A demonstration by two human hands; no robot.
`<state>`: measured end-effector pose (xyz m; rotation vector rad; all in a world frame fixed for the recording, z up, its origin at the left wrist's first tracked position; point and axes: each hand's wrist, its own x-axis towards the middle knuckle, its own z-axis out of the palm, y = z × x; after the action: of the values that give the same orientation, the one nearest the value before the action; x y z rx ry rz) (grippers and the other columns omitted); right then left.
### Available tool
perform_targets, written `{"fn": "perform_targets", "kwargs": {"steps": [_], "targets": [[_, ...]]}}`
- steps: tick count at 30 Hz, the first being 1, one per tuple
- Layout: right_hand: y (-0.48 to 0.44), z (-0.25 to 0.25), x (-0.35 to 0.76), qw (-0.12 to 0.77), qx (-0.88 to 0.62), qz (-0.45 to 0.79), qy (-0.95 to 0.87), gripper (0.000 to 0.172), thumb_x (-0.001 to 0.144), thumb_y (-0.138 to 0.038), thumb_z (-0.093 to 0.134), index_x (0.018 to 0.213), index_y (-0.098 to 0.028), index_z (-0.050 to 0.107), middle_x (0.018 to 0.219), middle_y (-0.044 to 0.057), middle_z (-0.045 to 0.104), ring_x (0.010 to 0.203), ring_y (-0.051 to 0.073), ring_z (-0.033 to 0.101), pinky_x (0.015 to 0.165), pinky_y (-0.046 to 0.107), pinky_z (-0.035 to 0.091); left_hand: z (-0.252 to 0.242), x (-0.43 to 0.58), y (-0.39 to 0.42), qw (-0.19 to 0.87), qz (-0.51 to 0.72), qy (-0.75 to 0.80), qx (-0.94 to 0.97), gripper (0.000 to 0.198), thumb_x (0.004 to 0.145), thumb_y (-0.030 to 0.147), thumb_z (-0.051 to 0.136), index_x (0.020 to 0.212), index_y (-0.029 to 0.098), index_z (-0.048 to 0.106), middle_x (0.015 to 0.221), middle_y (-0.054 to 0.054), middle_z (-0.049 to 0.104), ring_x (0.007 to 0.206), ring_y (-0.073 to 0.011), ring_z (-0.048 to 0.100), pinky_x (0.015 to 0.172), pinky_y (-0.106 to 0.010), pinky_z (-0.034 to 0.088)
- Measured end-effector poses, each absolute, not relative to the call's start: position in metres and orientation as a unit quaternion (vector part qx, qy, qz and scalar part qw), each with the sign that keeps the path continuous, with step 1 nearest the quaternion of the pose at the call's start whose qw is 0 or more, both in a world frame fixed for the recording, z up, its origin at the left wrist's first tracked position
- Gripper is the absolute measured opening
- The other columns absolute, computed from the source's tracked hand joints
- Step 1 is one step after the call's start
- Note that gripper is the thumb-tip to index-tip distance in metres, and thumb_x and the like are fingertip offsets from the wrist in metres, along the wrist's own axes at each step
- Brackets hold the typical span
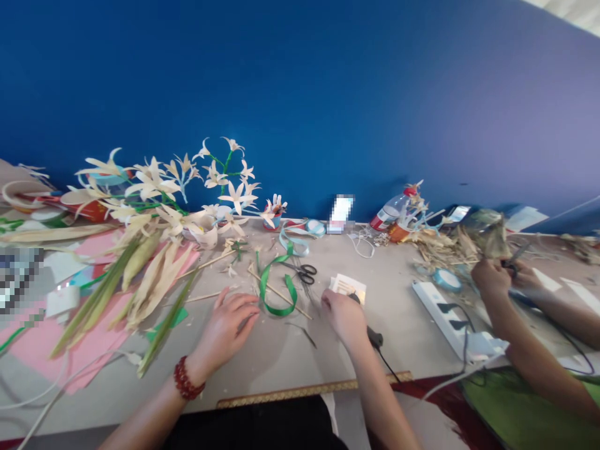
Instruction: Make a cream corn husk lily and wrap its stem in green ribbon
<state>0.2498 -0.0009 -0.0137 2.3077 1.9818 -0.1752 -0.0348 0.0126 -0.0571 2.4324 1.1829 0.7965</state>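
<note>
My left hand (238, 319), with a red bead bracelet (188, 378) at the wrist, is low over the table, fingers stretched and slightly bent, holding nothing visible. Right of its fingertips, a looped green ribbon (280, 310) rests near thin sticks (284, 294). My right hand (345, 317) is closed, its fingertips pressed together beside a white card (352, 285). Whatever it may hold is hidden. Partly behind that wrist lies a black corded tool (375, 338), probably a glue gun. Black-handled scissors (307, 272) and dark tweezers (304, 334) lie between the hands.
Husk flowers (239, 197) and corn husks (157, 284) crowd the left, over pink paper (89, 350). To the right are a power strip (440, 319), a tape roll (447, 279) and a bottle (389, 211). Another person's hands (492, 278) work with scissors and husk there.
</note>
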Motion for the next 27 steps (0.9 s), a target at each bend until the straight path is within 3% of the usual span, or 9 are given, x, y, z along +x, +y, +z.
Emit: {"fn": "perform_targets", "kwargs": {"steps": [5,12,19,23,27], "targets": [[-0.001,-0.023,0.231,0.043,0.726,-0.060,0.683,0.022,0.095,-0.035,0.051,0.089,-0.019,0.065,0.101,0.008,0.067,0.084,0.019,0.067,0.060,0.024,0.036,-0.058,-0.035,0.012,0.163,0.278,0.413,0.852,0.020,0.092,0.020,0.049,0.098,0.026,0.067,0.114,-0.005,0.070,0.106,-0.0211,0.063,0.112,-0.054,0.027],[0.008,-0.032,0.220,0.042,0.732,-0.079,0.675,0.014,0.088,-0.026,0.055,0.083,-0.017,0.064,0.089,0.007,0.070,0.078,0.020,0.068,0.057,0.024,0.033,-0.057,-0.034,0.011,0.167,0.275,0.410,0.854,0.021,0.092,0.020,0.048,0.098,0.026,0.068,0.114,-0.006,0.070,0.107,-0.0210,0.063,0.113,-0.055,0.026],[-0.015,-0.009,0.238,-0.011,0.737,-0.113,0.667,0.011,0.082,-0.024,0.057,0.073,-0.020,0.062,0.077,0.001,0.070,0.071,0.015,0.065,0.057,0.022,0.033,-0.058,-0.036,0.012,0.161,0.273,0.412,0.854,0.021,0.093,0.021,0.048,0.099,0.025,0.067,0.116,-0.007,0.069,0.109,-0.0217,0.062,0.112,-0.055,0.029],[-0.029,-0.004,0.260,-0.086,0.733,-0.199,0.645,0.013,0.080,-0.024,0.055,0.069,-0.019,0.060,0.069,-0.001,0.068,0.064,0.014,0.061,0.056,0.020,0.036,-0.060,-0.033,0.010,0.172,0.248,0.392,0.869,0.026,0.092,0.021,0.048,0.110,0.027,0.066,0.124,-0.007,0.066,0.115,-0.0233,0.060,0.111,-0.054,0.032],[-0.018,-0.001,0.272,-0.101,0.734,-0.208,0.638,0.015,0.080,-0.023,0.052,0.067,-0.019,0.060,0.064,-0.001,0.066,0.061,0.013,0.060,0.057,0.020,0.037,-0.057,-0.024,0.005,0.168,0.222,0.360,0.891,0.035,0.091,0.022,0.051,0.123,0.028,0.061,0.133,-0.009,0.060,0.121,-0.0256,0.056,0.113,-0.055,0.031]]}}
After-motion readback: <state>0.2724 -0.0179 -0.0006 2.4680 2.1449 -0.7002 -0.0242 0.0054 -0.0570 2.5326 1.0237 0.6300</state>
